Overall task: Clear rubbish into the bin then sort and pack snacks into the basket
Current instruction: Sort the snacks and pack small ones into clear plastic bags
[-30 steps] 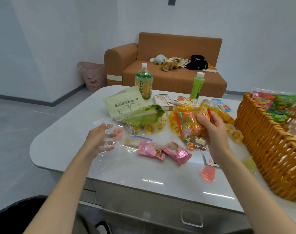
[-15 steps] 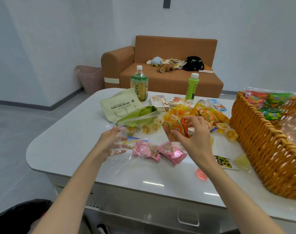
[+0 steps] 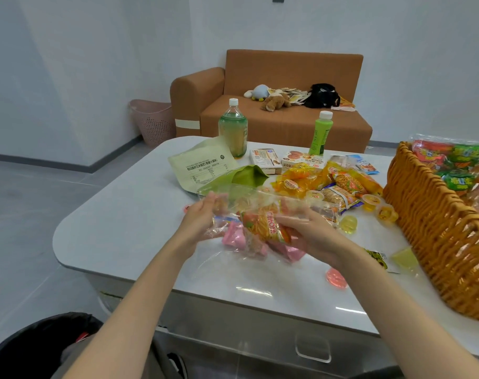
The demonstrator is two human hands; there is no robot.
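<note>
My left hand [image 3: 202, 218] holds the left edge of a clear plastic bag [image 3: 263, 198] raised over the table's middle. Inside the bag's mouth, my right hand [image 3: 312, 232] grips an orange snack packet [image 3: 265, 224]. Pink wrapped snacks [image 3: 232, 236] lie under the bag. More orange snack packets [image 3: 342, 181] and jelly cups [image 3: 349, 222] lie to the right. The wicker basket [image 3: 435, 231] stands at the right edge with colourful packets [image 3: 451, 162] in it. A black-lined bin [image 3: 27, 348] is at the lower left, below the table.
On the white table [image 3: 118, 222] stand two green bottles [image 3: 232, 129] [image 3: 320, 134], a pale green pouch [image 3: 202, 165], small boxes [image 3: 265, 160] and a pink jelly cup [image 3: 335, 277]. Behind are a brown sofa [image 3: 282, 105] and a pink laundry basket [image 3: 153, 121].
My right hand carried the orange snack packet left from the pile into the clear bag. My left hand lifted and spread the bag's opening. The camera moved slightly closer.
</note>
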